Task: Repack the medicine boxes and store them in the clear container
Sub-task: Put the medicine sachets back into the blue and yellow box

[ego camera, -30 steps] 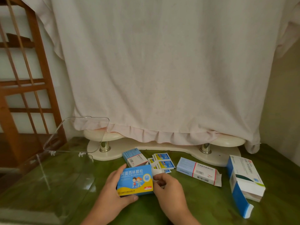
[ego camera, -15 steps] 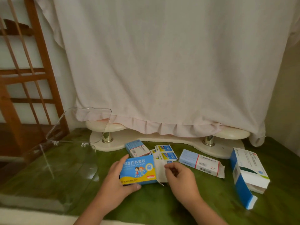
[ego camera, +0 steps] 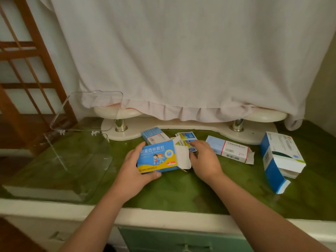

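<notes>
My left hand (ego camera: 133,171) grips a blue and yellow medicine box (ego camera: 156,159) low over the green table top; its white end flap hangs open on the right. Just beyond that flap my right hand (ego camera: 204,159) lies on a pile of small blue sachets (ego camera: 186,138), fingers curled over them. A small light-blue box (ego camera: 154,135) lies behind the held box. A long light-blue and white box (ego camera: 229,149) with an open end lies to the right. A larger blue and white box (ego camera: 281,157) lies open at the far right. The clear container (ego camera: 72,155) stands at the left with its lid raised.
A cream-coloured stand (ego camera: 181,124) with two metal posts runs along the back, under a hanging white cloth (ego camera: 181,60). A wooden lattice frame (ego camera: 27,70) stands at the left. The table's pale front edge (ego camera: 163,220) is close to me, with a green drawer below.
The box's end flap has swung open. My right hand left the flap and reached back onto the sachets. The camera tipped down, showing the table's front edge.
</notes>
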Tool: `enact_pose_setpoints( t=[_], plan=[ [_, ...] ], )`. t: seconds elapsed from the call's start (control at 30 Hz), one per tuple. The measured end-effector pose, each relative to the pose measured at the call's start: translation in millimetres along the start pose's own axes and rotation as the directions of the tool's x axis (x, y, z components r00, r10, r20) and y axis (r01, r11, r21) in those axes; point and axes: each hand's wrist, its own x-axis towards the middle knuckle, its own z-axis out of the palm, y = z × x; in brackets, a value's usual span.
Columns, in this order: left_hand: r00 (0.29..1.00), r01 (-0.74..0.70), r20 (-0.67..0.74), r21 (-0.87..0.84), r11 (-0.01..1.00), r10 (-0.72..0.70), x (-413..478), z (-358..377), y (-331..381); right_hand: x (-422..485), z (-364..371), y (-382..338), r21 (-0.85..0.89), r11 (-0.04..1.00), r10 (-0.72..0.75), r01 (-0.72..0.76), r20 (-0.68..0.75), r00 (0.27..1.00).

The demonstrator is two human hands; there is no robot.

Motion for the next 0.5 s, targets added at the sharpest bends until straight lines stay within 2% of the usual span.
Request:
enact_pose_setpoints(
  t=[0.13,0.23,0.33,0.5],
  plan=[
    [1.000,0.011,0.006,0.003,1.000,-0.011,0,0,-1,13,-2,-2,-0.154,0.988,0.039,-0.019,0.129,0.991],
    [1.000,0.009,-0.001,0.010,1.000,-0.009,0,-1,-2,19,-1,-6,-0.303,0.953,0.068,-0.012,0.176,0.982],
    [1.000,0.007,0.000,-0.005,1.000,-0.007,0,0,-2,19,3,-7,-0.365,0.931,0.071,-0.016,0.137,0.988],
    [1.000,0.002,0.000,-0.004,1.000,-0.002,1,-1,-4,15,5,-2,-0.297,0.955,0.027,-0.013,0.043,0.999]
  ],
)
